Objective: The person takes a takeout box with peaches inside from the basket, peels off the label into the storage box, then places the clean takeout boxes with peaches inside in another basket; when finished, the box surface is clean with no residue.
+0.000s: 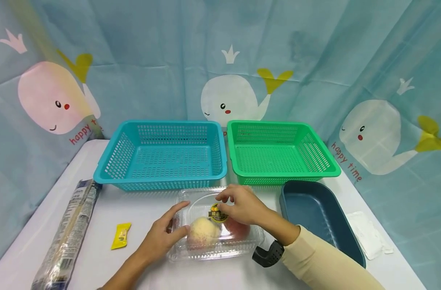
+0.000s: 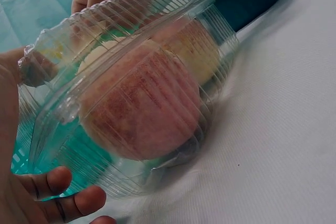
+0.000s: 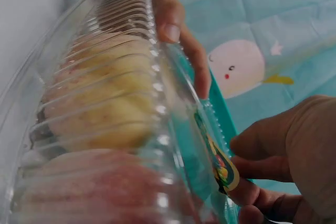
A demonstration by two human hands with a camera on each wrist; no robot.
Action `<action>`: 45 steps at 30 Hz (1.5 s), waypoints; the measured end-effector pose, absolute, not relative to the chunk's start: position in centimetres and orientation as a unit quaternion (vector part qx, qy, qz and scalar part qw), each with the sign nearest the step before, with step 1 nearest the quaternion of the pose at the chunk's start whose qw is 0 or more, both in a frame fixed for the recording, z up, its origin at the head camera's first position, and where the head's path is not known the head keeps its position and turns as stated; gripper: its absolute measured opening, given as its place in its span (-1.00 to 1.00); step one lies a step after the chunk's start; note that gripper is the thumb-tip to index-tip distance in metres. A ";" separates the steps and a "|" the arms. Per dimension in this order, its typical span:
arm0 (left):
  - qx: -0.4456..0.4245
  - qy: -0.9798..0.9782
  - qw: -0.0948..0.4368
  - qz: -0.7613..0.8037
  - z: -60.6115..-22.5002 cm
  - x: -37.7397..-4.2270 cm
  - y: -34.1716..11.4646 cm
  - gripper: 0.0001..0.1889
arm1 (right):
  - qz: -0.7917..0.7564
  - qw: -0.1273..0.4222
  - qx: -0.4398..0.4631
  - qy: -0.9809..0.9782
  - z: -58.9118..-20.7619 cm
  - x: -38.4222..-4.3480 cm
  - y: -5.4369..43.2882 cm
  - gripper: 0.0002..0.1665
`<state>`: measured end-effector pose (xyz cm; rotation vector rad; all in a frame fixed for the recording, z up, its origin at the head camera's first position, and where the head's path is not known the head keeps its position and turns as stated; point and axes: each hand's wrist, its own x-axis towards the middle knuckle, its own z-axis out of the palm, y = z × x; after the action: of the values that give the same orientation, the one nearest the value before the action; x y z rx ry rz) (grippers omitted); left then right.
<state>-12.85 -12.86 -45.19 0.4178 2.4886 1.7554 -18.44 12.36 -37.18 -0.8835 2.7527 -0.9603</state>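
Observation:
A clear plastic clamshell box (image 1: 251,241) lies on the table in front of me, its lid down over two peaches (image 1: 204,231), one pale yellow and one redder. My left hand (image 1: 162,233) grips the box at its left side, thumb and index finger on the lid. On top of the lid is a round black and gold sticker (image 1: 218,212). My right hand (image 1: 244,205) is over it, and the right wrist view shows the fingertips pinching the end of the sticker (image 3: 224,169), which stands up from the lid. The peaches (image 2: 142,103) show through the ribbed wall in the left wrist view.
Behind the box stand a blue basket (image 1: 159,183) and a green basket (image 1: 286,174). A dark blue tray (image 1: 315,209) sits right, with white packets (image 1: 367,235) beyond it. To the left lie a small yellow packet (image 1: 121,236) and a long silvery package (image 1: 69,237).

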 end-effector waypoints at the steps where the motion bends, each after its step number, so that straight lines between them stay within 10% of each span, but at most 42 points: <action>1: 0.137 0.810 0.032 0.569 -45.2 -12.9 -12.8 -0.37 | -0.311 0.047 -0.290 0.904 -37.2 -18.4 12.3 -0.86; 24: 0.138 0.818 0.011 0.559 -45.6 -12.8 -12.8 -0.37 | -0.632 0.072 -0.257 0.728 -35.4 -17.7 15.5 -0.92; 45: 0.146 0.820 0.005 0.554 -45.7 -12.7 -12.8 -0.37 | -0.587 0.078 -0.313 0.742 -33.3 -16.0 26.2 -0.94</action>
<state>-12.65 -12.76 -45.66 0.4571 2.5673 1.7333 -15.96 26.22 -33.34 -0.9376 2.2227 -1.7588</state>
